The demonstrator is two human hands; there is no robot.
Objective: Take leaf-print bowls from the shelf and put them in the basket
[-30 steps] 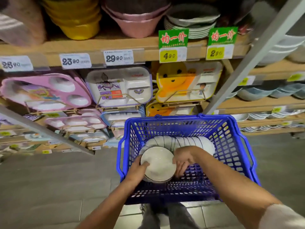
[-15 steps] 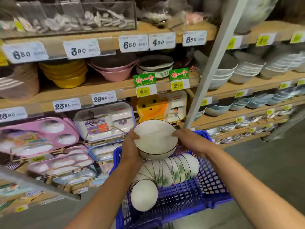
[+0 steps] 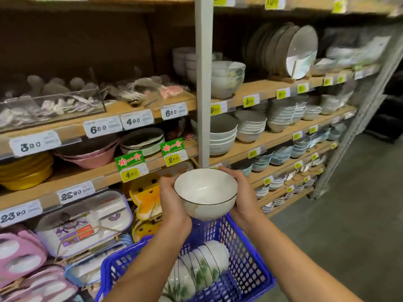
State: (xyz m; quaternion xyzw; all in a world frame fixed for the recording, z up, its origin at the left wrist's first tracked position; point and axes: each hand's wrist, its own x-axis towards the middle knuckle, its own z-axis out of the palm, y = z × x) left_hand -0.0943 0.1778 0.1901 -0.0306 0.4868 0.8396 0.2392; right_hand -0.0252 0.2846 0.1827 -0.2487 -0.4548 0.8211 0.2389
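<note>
In front of the chest, above the far end of the basket, the two hands hold one white bowl (image 3: 205,190) between them. The left hand (image 3: 172,201) wraps the left side of the bowl with curled fingers, and the right hand (image 3: 242,192) closes on the right side, its thumb lying near the rim. The bowl is upright with its opening turned a little toward the camera; it has a thin dark line along the rim and a faint greenish mark low on its outer wall (the print itself is too pale to read from here).

Under the forearms stands the blue basket (image 3: 246,258), made of plastic lattice. Inside it a row of bowls (image 3: 200,269) lies on its side, one nested into the next, and green leaf prints show on their outer walls.

Behind the hands a grey post (image 3: 204,83) rises and divides the wooden shelf (image 3: 257,89) into two parts. To the right of the post are stacks of pale bowls on several levels, and on the upper level grey plates (image 3: 292,49) stand on edge. To the left are yellow bowls (image 3: 26,171), pink bowls (image 3: 91,153) and a stack of flat plates (image 3: 141,141), with two green signs (image 3: 130,162) hanging from the shelf edge. Lower left, children's divided trays (image 3: 87,223) lean in wire holders. The grey floor (image 3: 349,214) shows at the right.
</note>
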